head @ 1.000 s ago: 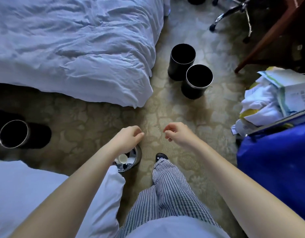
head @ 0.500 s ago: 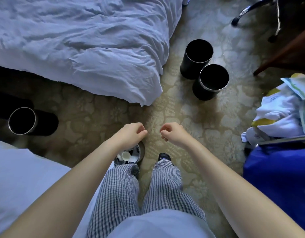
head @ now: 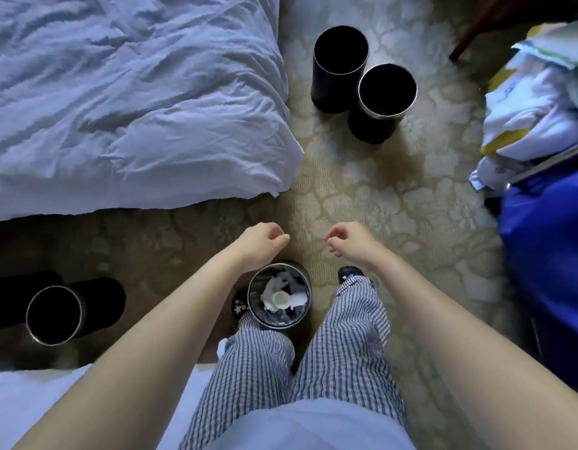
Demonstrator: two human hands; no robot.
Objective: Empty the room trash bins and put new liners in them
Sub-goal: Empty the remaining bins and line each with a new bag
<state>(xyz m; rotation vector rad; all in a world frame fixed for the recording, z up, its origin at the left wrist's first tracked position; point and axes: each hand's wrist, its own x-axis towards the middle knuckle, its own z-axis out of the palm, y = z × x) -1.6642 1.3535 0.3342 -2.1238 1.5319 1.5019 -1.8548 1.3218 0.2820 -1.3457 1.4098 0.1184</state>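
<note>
Fingers (head: 276, 238) of the left hand (head: 260, 243) and right hand (head: 351, 240) are curled, thumb to forefinger, holding nothing visible. Just below, lower centre, the full bin (head: 279, 295) has come clear of the left arm, still unemptied. The two empty bins (head: 341, 66) upper centre look closer and seemingly unlined.

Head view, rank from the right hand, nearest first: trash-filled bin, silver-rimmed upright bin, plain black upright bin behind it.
1. Trash-filled bin: closest, just below and left of the right hand.
2. Silver-rimmed upright bin: ahead, slightly right.
3. Plain black upright bin: farthest ahead, behind the rimmed one.
</note>
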